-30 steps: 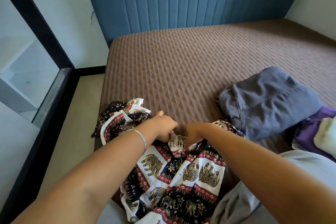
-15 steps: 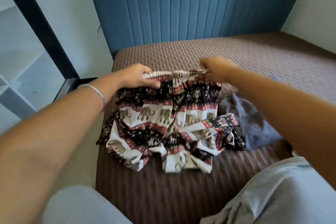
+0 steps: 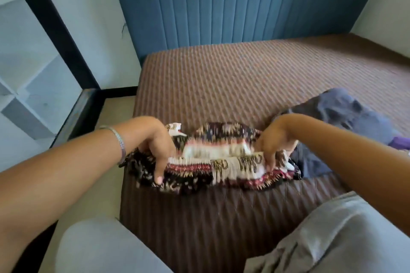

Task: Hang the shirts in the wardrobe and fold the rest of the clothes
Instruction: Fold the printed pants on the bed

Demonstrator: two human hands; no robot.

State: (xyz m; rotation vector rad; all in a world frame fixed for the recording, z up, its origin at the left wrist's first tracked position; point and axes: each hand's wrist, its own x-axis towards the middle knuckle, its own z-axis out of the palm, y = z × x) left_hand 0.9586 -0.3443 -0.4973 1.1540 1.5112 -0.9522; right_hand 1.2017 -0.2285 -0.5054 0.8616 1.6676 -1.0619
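Observation:
Elephant-print trousers, black, white and red, lie bunched near the front left corner of the brown bed. My left hand grips the left end of their gathered waistband, fingers curled down over the cloth. At the right end, my right hand pinches the same waistband. The band is stretched low between both hands, just above the mattress. The picture is blurred by motion.
A crumpled grey-blue garment lies right of the trousers, with a bit of purple cloth beyond it. A blue padded headboard stands at the back. A black-framed glass panel and floor lie left. Grey cloth covers my lap.
Both hands took the waistband, lifted the trousers up over the bed, then brought them down toward the mattress near the front edge, with the legs folded under.

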